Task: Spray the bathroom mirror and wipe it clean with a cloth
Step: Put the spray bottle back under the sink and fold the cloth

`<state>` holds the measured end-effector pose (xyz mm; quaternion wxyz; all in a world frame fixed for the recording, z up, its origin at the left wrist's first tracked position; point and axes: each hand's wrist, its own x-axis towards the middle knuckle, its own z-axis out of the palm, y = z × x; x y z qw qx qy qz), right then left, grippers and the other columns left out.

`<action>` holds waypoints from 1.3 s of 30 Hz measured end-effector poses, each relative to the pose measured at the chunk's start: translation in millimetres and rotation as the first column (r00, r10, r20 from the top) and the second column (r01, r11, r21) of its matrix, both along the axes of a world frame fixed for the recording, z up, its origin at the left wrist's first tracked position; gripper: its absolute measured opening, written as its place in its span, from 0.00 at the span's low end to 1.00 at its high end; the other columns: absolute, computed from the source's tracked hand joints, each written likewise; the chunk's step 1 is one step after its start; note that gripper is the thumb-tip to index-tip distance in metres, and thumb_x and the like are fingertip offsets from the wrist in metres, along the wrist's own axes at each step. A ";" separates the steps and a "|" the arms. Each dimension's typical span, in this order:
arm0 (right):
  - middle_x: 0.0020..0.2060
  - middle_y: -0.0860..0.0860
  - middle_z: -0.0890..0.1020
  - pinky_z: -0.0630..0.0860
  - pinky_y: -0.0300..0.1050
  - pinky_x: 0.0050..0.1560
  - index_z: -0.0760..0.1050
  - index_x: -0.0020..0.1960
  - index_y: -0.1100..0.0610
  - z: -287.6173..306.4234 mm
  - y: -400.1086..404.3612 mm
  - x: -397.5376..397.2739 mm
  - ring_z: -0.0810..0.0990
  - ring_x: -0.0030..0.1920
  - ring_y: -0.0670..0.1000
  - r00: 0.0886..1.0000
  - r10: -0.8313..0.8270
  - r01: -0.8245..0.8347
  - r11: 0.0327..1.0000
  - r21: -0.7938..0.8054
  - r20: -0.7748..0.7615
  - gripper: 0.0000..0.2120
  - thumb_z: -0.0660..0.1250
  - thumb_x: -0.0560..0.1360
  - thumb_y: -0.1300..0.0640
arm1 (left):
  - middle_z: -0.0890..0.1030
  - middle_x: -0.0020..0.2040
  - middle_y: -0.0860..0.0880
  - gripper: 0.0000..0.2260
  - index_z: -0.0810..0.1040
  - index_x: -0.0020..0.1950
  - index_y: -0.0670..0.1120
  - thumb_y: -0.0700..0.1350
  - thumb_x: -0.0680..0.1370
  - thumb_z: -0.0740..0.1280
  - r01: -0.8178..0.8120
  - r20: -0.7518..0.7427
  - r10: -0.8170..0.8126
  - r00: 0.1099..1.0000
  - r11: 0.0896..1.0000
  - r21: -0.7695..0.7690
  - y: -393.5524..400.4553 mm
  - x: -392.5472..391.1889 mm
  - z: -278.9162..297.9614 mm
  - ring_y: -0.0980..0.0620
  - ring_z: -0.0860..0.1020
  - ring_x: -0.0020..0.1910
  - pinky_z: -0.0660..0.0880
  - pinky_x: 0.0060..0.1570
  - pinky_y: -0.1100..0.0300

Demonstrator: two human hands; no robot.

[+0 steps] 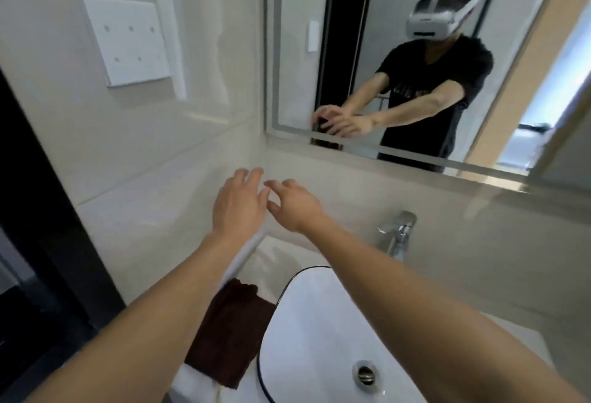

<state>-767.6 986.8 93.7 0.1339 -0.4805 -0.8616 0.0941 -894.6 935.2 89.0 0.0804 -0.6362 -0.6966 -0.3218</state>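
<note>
Both hands reach out together at frame centre, holding nothing. Left hand (238, 202) has its fingers (252, 175) spread and released; right hand (295, 202) sits just beside it at 3 o'clock, fingers loosely bent, empty, thumb tip close to the left hand's edge. Neither touches the wall tile behind.

Mirror (399, 50) fills the 1 o'clock quarter, its lower edge just above the hands. The reflection shows the person with both arms stretched out; a dark shape sits near the reflected hands, possibly a bottle, too blurred to tell.

Cloth (230, 335), dark brown and folded, lies at 6 o'clock on the tabletop (271, 252), partly under the left forearm and touching the left rim of the white sink (319, 322). Faucet (398, 233) stands at 4 o'clock, beyond the right forearm. Sink drain (364, 374) at 5 o'clock. White switch plate (126, 39) on the wall at 10 o'clock. Dark door frame (38, 210) runs along 8 o'clock.
</note>
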 end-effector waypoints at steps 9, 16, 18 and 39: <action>0.63 0.56 0.74 0.77 0.54 0.55 0.64 0.76 0.49 101.8 -60.3 239.6 0.77 0.60 0.59 0.809 -0.511 0.583 0.761 0.285 -0.290 0.24 0.60 0.82 0.45 | 0.74 0.67 0.44 0.19 0.71 0.72 0.46 0.50 0.82 0.63 0.484 0.072 -0.520 0.851 0.829 0.280 22.5 226.6 101.7 0.40 0.75 0.62 0.75 0.56 0.46; 0.66 0.60 0.73 0.71 0.55 0.64 0.66 0.75 0.53 85.2 -154.7 400.7 0.73 0.66 0.62 0.528 -0.799 0.849 0.505 0.155 -0.290 0.23 0.61 0.81 0.48 | 0.74 0.66 0.43 0.18 0.72 0.71 0.46 0.50 0.82 0.63 0.732 0.113 -0.756 0.645 0.654 0.193 -22.8 372.3 86.1 0.39 0.76 0.61 0.76 0.56 0.44; 0.66 0.62 0.73 0.72 0.55 0.64 0.67 0.74 0.55 68.2 -178.7 427.9 0.74 0.66 0.64 0.469 -0.843 0.883 0.455 0.116 -0.262 0.23 0.62 0.81 0.48 | 0.74 0.66 0.43 0.17 0.73 0.70 0.46 0.49 0.82 0.63 0.764 0.134 -0.782 0.608 0.623 0.168 -35.6 397.2 72.8 0.39 0.76 0.61 0.76 0.56 0.44; 0.73 0.58 0.69 0.70 0.51 0.65 0.55 0.80 0.58 -114.7 -288.7 436.3 0.70 0.71 0.58 0.099 -0.937 0.899 0.229 -0.373 -0.335 0.41 0.64 0.77 0.37 | 0.75 0.70 0.46 0.19 0.69 0.75 0.50 0.52 0.85 0.55 0.874 0.677 -0.559 0.479 0.375 -0.308 -90.8 468.2 -107.3 0.46 0.73 0.68 0.67 0.63 0.59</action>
